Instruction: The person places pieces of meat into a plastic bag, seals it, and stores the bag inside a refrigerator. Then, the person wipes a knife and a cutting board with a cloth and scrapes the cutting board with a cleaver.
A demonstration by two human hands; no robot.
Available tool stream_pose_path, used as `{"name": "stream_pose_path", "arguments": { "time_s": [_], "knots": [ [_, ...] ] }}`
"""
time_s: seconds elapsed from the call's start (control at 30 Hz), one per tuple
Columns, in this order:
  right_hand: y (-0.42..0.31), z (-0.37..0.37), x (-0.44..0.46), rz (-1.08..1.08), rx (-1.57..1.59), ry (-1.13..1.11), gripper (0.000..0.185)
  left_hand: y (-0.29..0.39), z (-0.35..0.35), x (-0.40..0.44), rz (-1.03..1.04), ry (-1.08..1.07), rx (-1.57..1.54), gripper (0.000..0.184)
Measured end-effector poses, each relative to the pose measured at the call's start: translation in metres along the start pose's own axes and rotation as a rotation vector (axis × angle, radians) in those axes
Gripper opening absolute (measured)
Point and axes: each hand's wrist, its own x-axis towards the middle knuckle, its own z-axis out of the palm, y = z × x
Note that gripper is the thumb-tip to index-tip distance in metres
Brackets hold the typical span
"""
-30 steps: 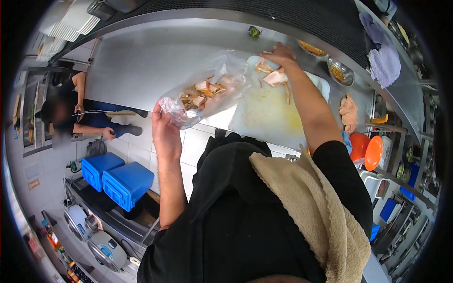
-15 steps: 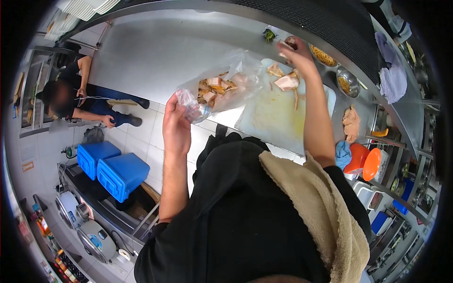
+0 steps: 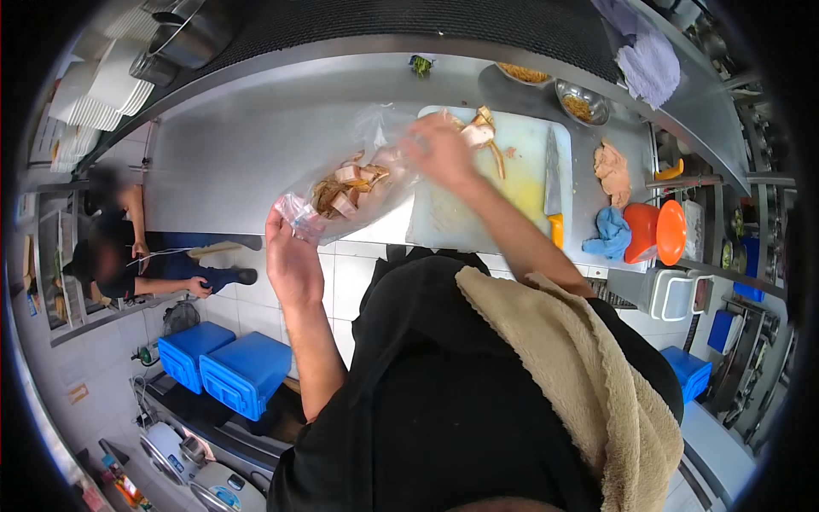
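A clear plastic bag (image 3: pixel 328 224) lies on the steel counter with chunks of meat (image 3: pixel 350 186) inside. My left hand (image 3: pixel 292 260) grips the bag's near left corner between thumb and fingers. At the bag's right end, over the left part of the white cutting board (image 3: pixel 448 213), is my right hand (image 3: pixel 439 152); its fingers are blurred, and whether they hold anything is unclear. Just right of it, more meat pieces (image 3: pixel 479 134) rest on the board. A knife (image 3: pixel 552 183) with a yellow handle lies along the board's right side.
Bowls of shredded food (image 3: pixel 580 104) stand at the back right. Raw meat (image 3: pixel 612 173), a blue cloth (image 3: pixel 608 234) and orange bowls (image 3: pixel 671 232) are on the right. Stacked plates (image 3: pixel 111 85) are upper left. Other people (image 3: pixel 119 256) are at the left, near blue bins (image 3: pixel 246 375).
My right hand has come from the counter behind the board down and left to the bag. The knife, earlier hidden by my forearm, now shows. My left hand still holds the bag.
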Motion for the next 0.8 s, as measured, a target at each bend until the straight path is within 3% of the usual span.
{"name": "stream_pose_path", "arguments": {
  "time_s": [0.1,0.2,0.3,0.4,0.6,0.7,0.8],
  "knots": [
    [0.088,-0.034,0.004,0.291,-0.417,0.049,0.072,0.002,-0.002,-0.004,-0.004,0.006,0.003,0.055],
    [0.108,-0.05,0.009,0.395,-0.398,-0.176,0.094,-0.002,-0.004,-0.002,-0.011,0.001,-0.006,0.053],
    [0.099,-0.041,0.015,0.298,-0.505,-0.323,0.093,-0.004,-0.005,0.002,-0.012,0.005,0.01,0.051],
    [0.096,-0.034,0.011,0.242,-0.445,-0.311,0.066,-0.002,0.0,0.004,-0.018,-0.039,0.01,0.049],
    [0.109,-0.014,-0.014,0.23,-0.298,-0.303,0.042,-0.005,-0.006,-0.002,0.0,-0.025,-0.019,0.047],
    [0.092,-0.023,-0.02,0.27,-0.037,-0.186,0.036,-0.004,-0.003,-0.007,0.006,0.013,-0.011,0.047],
    [0.015,-0.052,-0.012,0.45,0.653,-0.411,0.035,-0.003,0.0,-0.008,0.002,0.01,-0.007,0.046]
  ]
}}
